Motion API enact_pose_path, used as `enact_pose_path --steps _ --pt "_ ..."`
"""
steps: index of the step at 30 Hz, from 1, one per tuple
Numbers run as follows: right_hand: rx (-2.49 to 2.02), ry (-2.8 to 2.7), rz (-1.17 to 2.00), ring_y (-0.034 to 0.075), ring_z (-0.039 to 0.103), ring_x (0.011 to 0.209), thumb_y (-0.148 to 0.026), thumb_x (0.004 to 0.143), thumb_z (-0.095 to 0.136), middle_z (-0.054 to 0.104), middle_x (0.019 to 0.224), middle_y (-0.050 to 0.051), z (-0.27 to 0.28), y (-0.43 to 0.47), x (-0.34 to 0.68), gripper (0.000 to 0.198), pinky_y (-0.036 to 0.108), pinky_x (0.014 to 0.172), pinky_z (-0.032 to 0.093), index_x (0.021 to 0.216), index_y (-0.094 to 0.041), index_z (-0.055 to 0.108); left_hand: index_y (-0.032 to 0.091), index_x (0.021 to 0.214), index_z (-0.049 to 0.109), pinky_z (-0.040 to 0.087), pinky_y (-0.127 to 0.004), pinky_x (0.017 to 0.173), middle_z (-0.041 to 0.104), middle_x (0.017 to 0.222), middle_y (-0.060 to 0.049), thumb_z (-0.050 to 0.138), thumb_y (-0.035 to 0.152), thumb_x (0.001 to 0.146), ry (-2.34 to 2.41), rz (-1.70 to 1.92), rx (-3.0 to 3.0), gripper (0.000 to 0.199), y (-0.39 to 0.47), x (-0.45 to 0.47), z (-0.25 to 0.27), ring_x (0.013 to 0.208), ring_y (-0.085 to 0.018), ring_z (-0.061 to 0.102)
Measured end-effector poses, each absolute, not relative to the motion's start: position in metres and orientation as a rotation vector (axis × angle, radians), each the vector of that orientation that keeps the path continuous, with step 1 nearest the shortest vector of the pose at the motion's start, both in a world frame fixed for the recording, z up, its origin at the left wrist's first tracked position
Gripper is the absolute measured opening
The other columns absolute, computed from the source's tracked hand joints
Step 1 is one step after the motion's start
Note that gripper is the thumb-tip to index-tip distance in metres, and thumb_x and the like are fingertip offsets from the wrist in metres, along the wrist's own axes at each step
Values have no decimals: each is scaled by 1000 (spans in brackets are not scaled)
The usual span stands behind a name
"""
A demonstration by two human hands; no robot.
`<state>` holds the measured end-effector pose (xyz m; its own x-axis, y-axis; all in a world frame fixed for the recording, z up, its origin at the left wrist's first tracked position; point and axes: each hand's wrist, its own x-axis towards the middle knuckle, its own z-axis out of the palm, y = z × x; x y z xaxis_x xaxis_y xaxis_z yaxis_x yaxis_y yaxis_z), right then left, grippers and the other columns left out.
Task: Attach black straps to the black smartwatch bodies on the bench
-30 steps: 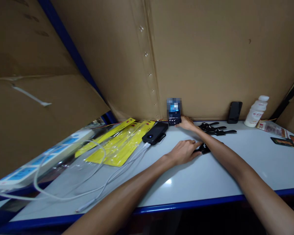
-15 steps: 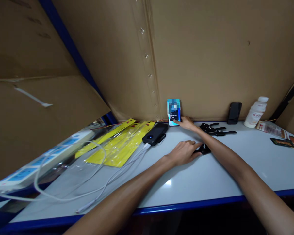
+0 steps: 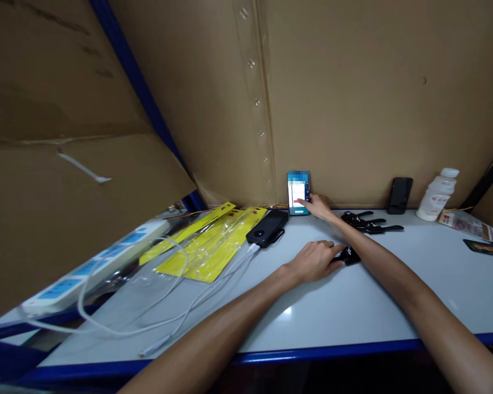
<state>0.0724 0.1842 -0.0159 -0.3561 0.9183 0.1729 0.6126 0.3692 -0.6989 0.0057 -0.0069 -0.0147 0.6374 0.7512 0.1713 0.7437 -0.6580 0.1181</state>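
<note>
A phone [image 3: 298, 189] with a lit screen leans upright against the cardboard at the back of the table. My right hand [image 3: 319, 207] reaches to it, a finger stretched out onto the lower screen and nothing held. Nearer to me, my left hand [image 3: 314, 259] lies on the table with fingers closed on a small black clip-like piece [image 3: 349, 255], partly hidden behind my right forearm. Several similar black pieces with long handles [image 3: 372, 225] lie together just beyond that forearm.
On the left are yellow clear-fronted packages [image 3: 213, 254], a black power bank [image 3: 267, 230] with white cables [image 3: 197, 303], and a power strip [image 3: 94, 268]. A dark phone [image 3: 400, 195], a bottle [image 3: 437, 194] and flat packets [image 3: 468, 225] stand or lie right. Cardboard walls surround the table.
The phone's screen has switched to a white panel with a red button under my finger. The whole view has shifted slightly; my left hand keeps its place on the black piece.
</note>
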Motion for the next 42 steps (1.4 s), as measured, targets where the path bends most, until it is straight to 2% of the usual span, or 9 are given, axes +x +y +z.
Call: enact_pose_path --steps 4,8,11,15,20,25,29,34,42 --pt "-1331 -2057 506 20 66 53 -70 94 52 68 62 6 -13 183 67 56 25 52 47 86 -17 69 18 143 53 53 -39 82 72 110 -12 50 36 103 1282 314 2810 44 -8 6 -14 100 -29 69" --pt "-1379 -2076 563 18 61 46 -71 94 50 66 59 5 -1 179 71 58 25 50 45 85 -17 68 19 144 52 53 -39 82 72 110 -12 51 37 103 1285 303 2810 45 -9 6 -12 100 -29 70" --pt "-1419 -2089 459 19 66 57 -66 97 50 72 71 8 13 169 87 53 25 55 45 87 -17 71 20 142 54 54 -37 80 72 109 -11 51 39 103 1288 287 2814 43 -9 7 -11 97 -29 70" --pt "-1423 -2203 100 24 71 83 -44 98 57 77 91 10 25 139 125 30 27 66 45 90 -21 75 20 141 56 53 -35 79 72 108 -11 51 40 103 1294 306 2813 43 -6 7 -13 96 -28 71" --pt "-1419 -2452 -37 24 70 83 -35 103 46 76 86 12 24 87 182 39 28 64 38 81 -21 75 22 142 55 52 -35 80 72 108 -9 52 38 103 1277 359 2813 43 -4 5 -16 96 -27 70" --pt "-1321 -2620 223 19 66 79 -21 97 52 75 84 6 17 53 220 22 25 63 34 93 -19 74 22 140 57 52 -33 78 72 107 -10 53 37 102 1266 368 2812 41 1 2 -22 95 -27 70" --pt "-1182 -2695 482 15 62 72 -21 92 61 72 79 3 15 47 233 14 23 65 35 98 -17 73 24 143 55 51 -33 80 72 108 -9 53 38 103 1263 382 2802 43 6 -1 -27 96 -26 70" --pt "-1264 -2648 337 17 62 79 -25 91 65 73 89 4 14 51 236 16 24 67 35 103 -20 74 22 141 57 51 -35 84 72 112 -9 52 38 103 1268 392 2790 42 7 -2 -27 100 -27 69" --pt "-1274 -2806 360 19 66 89 -24 79 76 75 96 6 16 49 238 30 25 69 39 109 -20 76 20 120 61 50 -33 80 71 109 -8 48 37 105 1255 315 2828 27 5 -3 -23 98 -25 69"
